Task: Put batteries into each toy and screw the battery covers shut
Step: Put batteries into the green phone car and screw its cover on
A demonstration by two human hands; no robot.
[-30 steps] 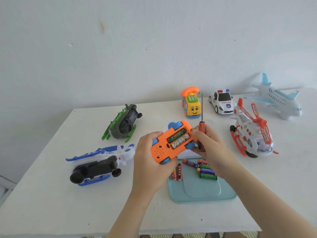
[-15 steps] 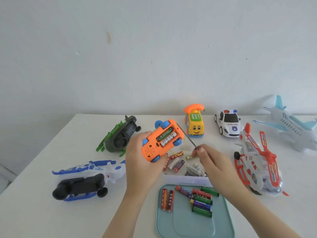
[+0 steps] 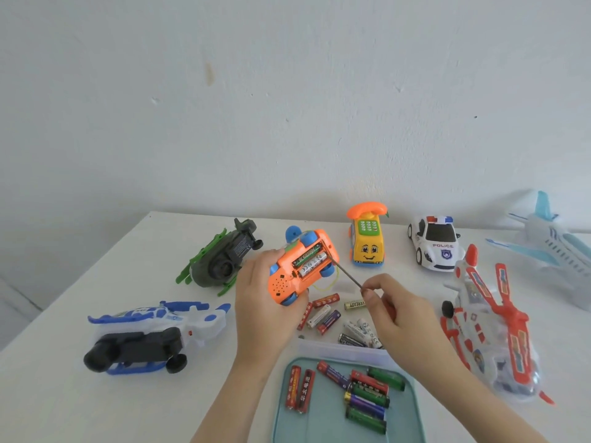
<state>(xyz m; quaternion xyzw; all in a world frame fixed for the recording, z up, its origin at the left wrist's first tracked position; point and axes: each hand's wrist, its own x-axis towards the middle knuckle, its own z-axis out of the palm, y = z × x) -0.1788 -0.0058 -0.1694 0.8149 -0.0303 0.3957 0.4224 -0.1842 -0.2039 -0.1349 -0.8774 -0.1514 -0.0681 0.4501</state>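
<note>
Now my left hand (image 3: pixel 262 308) grips the orange toy car (image 3: pixel 287 282) belly-up above the table (image 3: pixel 96 394), a little left of centre. Its battery bay is uncovered, with two batteries (image 3: pixel 310 259) side by side inside. My right hand (image 3: pixel 399 314) pinches the screwdriver (image 3: pixel 348 275) by its thin shaft. The tip is at the toy's right edge, touching or just beside it, I cannot tell which. Under both hands loose batteries (image 3: pixel 326 314) lie on the table, with more on the teal tray (image 3: pixel 323 423) nearer me.

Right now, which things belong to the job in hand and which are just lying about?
In use: orange plastic toy car, thin metal screwdriver, teal tray of batteries.
Lying about: yellow smiling phone car, white police car, green-grey toy helicopter, pale blue toy airplane.
</note>
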